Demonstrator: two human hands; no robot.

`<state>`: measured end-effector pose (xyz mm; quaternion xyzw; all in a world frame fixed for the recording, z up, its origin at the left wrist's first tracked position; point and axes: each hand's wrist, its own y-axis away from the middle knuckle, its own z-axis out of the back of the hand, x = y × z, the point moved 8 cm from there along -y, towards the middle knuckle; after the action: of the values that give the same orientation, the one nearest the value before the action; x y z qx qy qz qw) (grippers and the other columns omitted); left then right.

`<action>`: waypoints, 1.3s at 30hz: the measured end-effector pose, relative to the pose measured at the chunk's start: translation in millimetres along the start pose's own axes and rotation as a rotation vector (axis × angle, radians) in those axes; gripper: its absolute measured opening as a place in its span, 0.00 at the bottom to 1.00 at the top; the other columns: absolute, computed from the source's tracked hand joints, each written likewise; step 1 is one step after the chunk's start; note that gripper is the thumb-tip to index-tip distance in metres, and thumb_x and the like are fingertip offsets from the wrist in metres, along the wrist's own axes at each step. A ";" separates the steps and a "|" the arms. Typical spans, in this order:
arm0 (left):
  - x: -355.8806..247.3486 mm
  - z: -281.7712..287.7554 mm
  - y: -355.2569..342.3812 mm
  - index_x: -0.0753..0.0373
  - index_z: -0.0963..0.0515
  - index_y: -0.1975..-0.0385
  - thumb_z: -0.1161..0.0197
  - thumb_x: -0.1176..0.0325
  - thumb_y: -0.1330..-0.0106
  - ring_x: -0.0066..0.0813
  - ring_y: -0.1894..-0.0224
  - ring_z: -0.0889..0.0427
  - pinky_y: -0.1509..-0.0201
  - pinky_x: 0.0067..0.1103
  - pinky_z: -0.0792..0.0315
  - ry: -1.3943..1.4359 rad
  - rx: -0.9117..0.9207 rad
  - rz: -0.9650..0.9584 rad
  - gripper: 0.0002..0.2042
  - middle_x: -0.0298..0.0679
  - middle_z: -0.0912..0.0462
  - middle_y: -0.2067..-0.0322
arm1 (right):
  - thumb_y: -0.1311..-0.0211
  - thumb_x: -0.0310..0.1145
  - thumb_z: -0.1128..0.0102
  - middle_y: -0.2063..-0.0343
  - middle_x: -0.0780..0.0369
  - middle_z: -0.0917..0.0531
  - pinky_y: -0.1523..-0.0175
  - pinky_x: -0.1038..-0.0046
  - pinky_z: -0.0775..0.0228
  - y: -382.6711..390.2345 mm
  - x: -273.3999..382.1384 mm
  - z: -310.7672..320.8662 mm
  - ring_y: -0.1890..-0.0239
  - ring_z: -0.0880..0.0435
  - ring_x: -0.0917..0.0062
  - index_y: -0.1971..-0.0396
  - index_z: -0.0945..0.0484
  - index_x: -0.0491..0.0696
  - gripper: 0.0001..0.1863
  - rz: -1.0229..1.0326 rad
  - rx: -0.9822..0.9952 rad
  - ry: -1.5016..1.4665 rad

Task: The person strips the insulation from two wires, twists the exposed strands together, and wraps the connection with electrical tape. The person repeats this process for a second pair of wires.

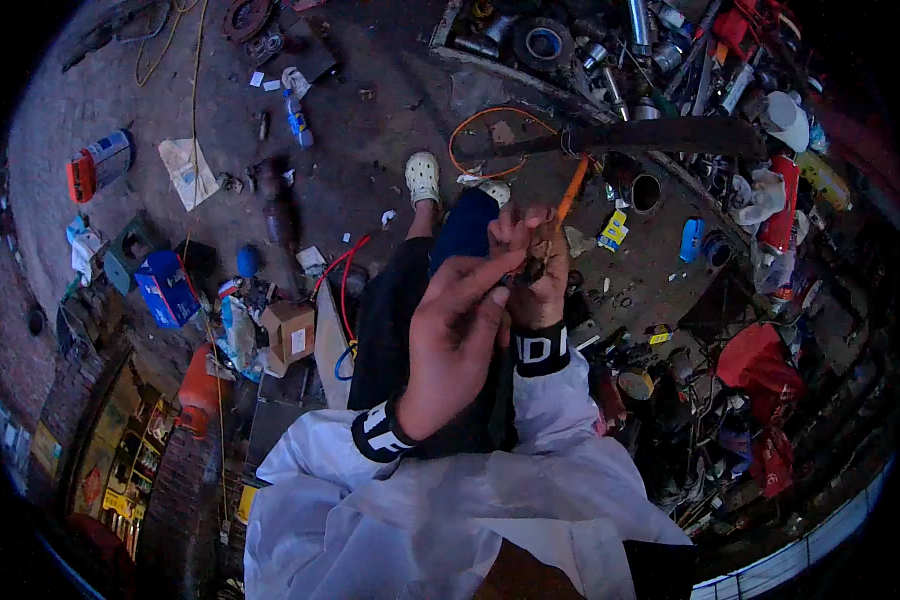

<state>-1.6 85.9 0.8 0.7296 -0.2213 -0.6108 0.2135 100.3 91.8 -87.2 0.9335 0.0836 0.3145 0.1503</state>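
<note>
My left hand [460, 325] and my right hand [542, 285] are together in front of my lap. The left thumb and fingers come together close to the right palm, as if round something small. A small dark piece [532, 268] shows between the hands, too dim to name. My right hand's fingers are curled, and what lies inside them is mostly hidden. Just beyond the right fingertips rises an orange strip [574, 188]; whether the hand touches it I cannot tell. Past it, a long dark curved metal bar [660, 137] lies near a thin orange cord loop [505, 140].
At the right is a heap of metal parts [615, 80] with a red cloth [762, 365] nearer me. Leftward are a blue box [167, 288], a cardboard box [289, 335], a red-and-blue container [100, 165] and a plastic bottle [296, 118]. A red hose [348, 270] runs by my leg.
</note>
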 end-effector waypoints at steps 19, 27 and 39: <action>-12.3 -6.5 5.4 0.56 0.30 0.39 0.42 0.83 0.41 0.42 0.62 0.18 0.61 0.28 0.22 -0.625 0.097 -0.308 0.28 0.45 0.21 0.59 | 0.56 0.25 0.43 0.65 0.66 0.30 0.62 0.82 0.36 7.6 24.0 -5.6 0.65 0.28 0.83 0.63 0.29 0.46 0.15 -0.079 -0.091 0.275; -22.2 -7.1 2.2 0.58 0.28 0.42 0.38 0.80 0.41 0.43 0.64 0.17 0.64 0.28 0.23 -0.560 -0.024 -0.354 0.25 0.47 0.20 0.62 | 0.54 0.25 0.44 0.65 0.66 0.29 0.60 0.81 0.37 11.8 27.5 -9.9 0.64 0.28 0.82 0.63 0.29 0.46 0.15 -0.094 -0.135 0.220; 3.4 7.7 -5.8 0.66 0.20 0.57 0.36 0.80 0.41 0.27 0.57 0.21 0.55 0.20 0.28 -0.229 -0.063 -0.053 0.12 0.39 0.21 0.62 | 0.52 0.23 0.43 0.65 0.66 0.26 0.55 0.79 0.35 18.9 31.4 -4.5 0.63 0.27 0.82 0.61 0.28 0.46 0.15 -0.040 -0.156 0.297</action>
<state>-8.3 88.3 -6.6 0.6537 -0.2057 -0.7022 0.1932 123.5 82.9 -59.8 0.8604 0.0986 0.4517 0.2146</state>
